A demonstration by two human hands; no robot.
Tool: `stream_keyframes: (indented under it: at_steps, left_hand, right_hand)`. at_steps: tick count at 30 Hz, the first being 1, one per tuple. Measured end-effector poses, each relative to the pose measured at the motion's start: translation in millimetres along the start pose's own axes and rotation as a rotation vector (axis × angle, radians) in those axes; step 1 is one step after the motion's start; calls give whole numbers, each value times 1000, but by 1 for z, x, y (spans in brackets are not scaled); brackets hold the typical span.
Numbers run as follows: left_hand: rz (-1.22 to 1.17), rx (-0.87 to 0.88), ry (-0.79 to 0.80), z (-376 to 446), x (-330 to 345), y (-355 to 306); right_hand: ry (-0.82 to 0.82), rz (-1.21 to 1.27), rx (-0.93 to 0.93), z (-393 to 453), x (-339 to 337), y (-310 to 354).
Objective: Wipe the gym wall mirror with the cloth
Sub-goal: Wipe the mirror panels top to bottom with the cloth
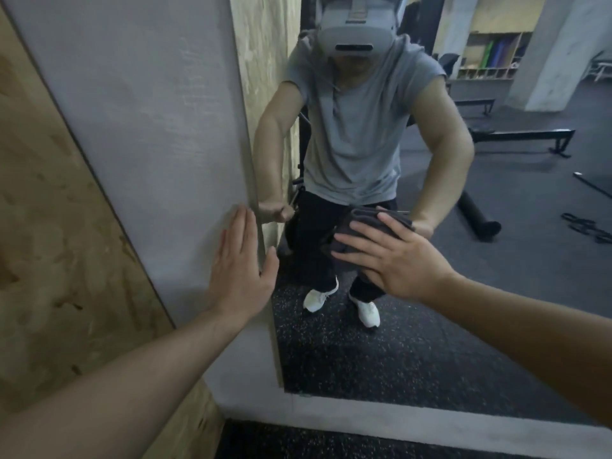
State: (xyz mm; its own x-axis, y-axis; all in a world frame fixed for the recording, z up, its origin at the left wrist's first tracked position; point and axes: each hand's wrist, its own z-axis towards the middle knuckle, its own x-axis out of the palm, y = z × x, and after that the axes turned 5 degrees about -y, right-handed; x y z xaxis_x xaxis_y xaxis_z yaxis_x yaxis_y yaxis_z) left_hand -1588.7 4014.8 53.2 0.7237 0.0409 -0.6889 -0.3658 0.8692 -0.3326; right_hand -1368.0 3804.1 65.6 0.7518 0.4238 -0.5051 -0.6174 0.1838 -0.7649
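The right hand point(394, 260) presses a dark grey folded cloth point(361, 226) flat against the mirror point(496, 193) with fingers spread straight — the cloth bunched, its far edge showing past the fingertips; the left hand point(241, 260) lies flat, fingers straight, on the grey wall point(149, 127) at the mirror's left edge.

Single view, head-mounted; wide-angle, with straight edges bowing toward the frame borders; it faces forward and down, close to the wall mirror point(496, 326), whose glass fills the right and centre; the grey wall point(149, 127) and a wooden panel point(49, 226) take the left; both forearms enter from the bottom corners, the left hand point(240, 263) and right hand point(394, 260) near mid-frame; the camera headset point(356, 38) shows reflected at top centre.
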Motion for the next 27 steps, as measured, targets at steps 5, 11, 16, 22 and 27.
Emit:
stream_keyframes:
  at_steps: [5,11,16,22,27]
  left_hand:
    - [-28,14,-10,-1,12,0]
    - [10,58,-45,-1,14,22]
    - [1,67,-71,-8,18,40]
    - [-3,69,-77,-20,29,42]
    - [14,111,-112,-10,33,19]
  right_hand:
    - [-58,-2,78,-18,-2,-16]
    - [-121,-29,74,43,-1,7]
    - [-127,-21,50,104,1,48]
    - [-161,-2,5,112,8,62]
    - [-186,-33,131,20,16,20]
